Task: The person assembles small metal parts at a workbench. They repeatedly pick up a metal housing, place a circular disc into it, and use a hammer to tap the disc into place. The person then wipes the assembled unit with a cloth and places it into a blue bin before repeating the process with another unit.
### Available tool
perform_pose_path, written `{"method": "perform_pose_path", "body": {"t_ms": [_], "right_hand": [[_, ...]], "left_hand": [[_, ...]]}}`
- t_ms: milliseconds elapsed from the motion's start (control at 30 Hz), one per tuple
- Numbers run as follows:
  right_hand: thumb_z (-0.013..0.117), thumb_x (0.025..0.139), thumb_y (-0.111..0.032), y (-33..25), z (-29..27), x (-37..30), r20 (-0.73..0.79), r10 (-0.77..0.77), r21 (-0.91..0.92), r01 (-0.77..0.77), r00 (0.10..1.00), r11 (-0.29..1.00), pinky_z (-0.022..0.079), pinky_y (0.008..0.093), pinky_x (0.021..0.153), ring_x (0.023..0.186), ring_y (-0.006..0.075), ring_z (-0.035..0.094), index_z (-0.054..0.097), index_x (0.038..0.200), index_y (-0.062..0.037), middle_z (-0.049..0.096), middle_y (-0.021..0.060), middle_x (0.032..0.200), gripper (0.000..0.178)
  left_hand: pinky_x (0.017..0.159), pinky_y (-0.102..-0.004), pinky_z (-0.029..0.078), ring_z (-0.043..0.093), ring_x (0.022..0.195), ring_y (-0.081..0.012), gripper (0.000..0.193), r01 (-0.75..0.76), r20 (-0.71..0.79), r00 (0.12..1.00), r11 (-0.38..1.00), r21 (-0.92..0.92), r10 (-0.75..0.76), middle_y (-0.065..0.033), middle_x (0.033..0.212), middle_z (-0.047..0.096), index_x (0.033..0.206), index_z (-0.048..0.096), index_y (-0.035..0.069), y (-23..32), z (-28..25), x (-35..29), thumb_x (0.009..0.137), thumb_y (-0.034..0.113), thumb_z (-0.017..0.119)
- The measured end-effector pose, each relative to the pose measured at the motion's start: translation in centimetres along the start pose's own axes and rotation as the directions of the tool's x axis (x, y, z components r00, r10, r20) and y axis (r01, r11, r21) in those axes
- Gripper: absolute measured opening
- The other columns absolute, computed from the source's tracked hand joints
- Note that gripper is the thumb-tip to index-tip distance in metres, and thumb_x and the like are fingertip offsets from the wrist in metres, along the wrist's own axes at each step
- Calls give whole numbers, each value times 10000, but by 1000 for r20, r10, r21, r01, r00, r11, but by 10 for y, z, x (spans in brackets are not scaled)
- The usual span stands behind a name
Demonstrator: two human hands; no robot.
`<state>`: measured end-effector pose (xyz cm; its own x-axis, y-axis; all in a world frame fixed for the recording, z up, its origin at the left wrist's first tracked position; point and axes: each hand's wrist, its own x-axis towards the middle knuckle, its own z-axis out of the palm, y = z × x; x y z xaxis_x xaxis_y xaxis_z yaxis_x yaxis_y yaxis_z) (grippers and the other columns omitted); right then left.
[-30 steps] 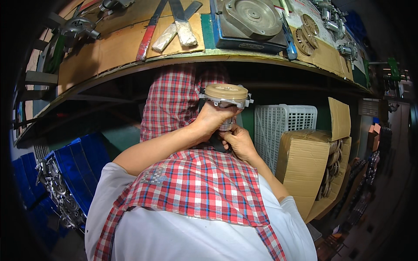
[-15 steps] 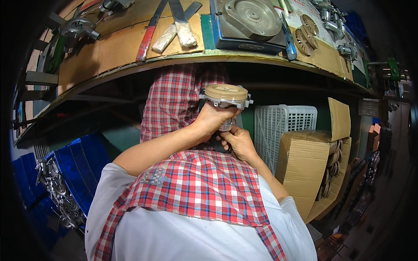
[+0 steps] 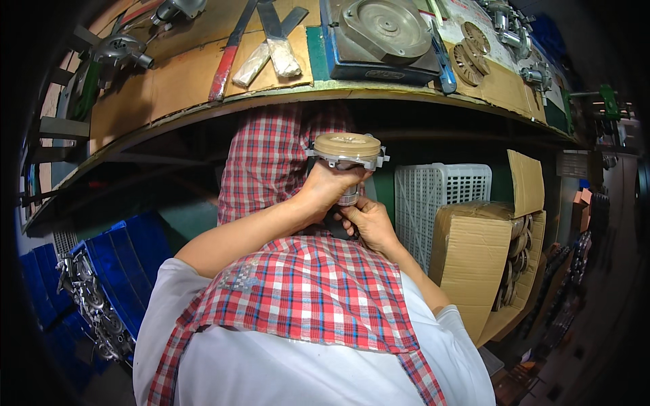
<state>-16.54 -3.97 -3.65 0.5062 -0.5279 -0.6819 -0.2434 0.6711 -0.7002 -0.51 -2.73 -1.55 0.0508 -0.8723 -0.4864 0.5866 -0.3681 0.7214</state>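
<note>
My left hand [image 3: 328, 184] is closed round the neck of a silvery metal casting [image 3: 371, 162], held upright over my lap. A round tan disc [image 3: 347, 145] lies flat on top of the casting's wide, lugged rim. Below the left hand the casting's narrow round end [image 3: 349, 197] sticks out. Against that lower end sits my right hand [image 3: 369, 220], its fingers curled and pressed together; what they grip is hidden. A dark piece [image 3: 334, 225] shows beside the right fingers, its kind unclear.
The workbench edge [image 3: 237, 99] runs just ahead. On the bench are a round metal fixture [image 3: 389, 30], wrapped-handle blades [image 3: 283, 57] and tan discs [image 3: 467, 62]. To the right stand a white crate [image 3: 420, 203] and an open carton [image 3: 474, 264]; metal parts [image 3: 101, 304] lie left.
The casting and both hands keep nearly the same pose. The view has shifted slightly, and the disc sits a touch further left in it.
</note>
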Motion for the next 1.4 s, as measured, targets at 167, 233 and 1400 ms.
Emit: {"method": "perform_pose_path", "body": {"t_ms": [167, 233, 1400], "right_hand": [[655, 942, -115, -4, 4, -1, -14, -1, -56, 1, 1000, 998, 486, 218, 535, 629, 78, 573, 643, 1018, 13, 677, 75, 823, 149], [663, 940, -123, -4, 2, -1, 0, 1, -50, -1, 1000, 999, 487, 230, 547, 640, 90, 577, 639, 1037, 9, 676, 78, 828, 166], [684, 894, -134, -69, -30, -24, -58, -702, -860, 321, 710, 396, 555, 376, 723, 830, 255, 673, 648, 1145, 8, 678, 159, 1013, 291]], "left_hand": [[733, -313, 498, 593, 884, -119, 309, 22, -1, 1000, 999, -31, -22, -46, 994, 637, 1130, 591, 31, 2, -1, -3, 853, 69, 723], [711, -317, 499, 593, 863, -121, 286, -23, -16, 1000, 1000, -3, 23, -40, 961, 635, 1105, 596, 32, 2, 0, -3, 860, 101, 727], [784, -310, 499, 588, 920, -150, 354, -104, -42, 993, 979, 175, 113, -92, 1063, 633, 1203, 564, -19, -7, -1, 3, 896, 115, 678]]}}
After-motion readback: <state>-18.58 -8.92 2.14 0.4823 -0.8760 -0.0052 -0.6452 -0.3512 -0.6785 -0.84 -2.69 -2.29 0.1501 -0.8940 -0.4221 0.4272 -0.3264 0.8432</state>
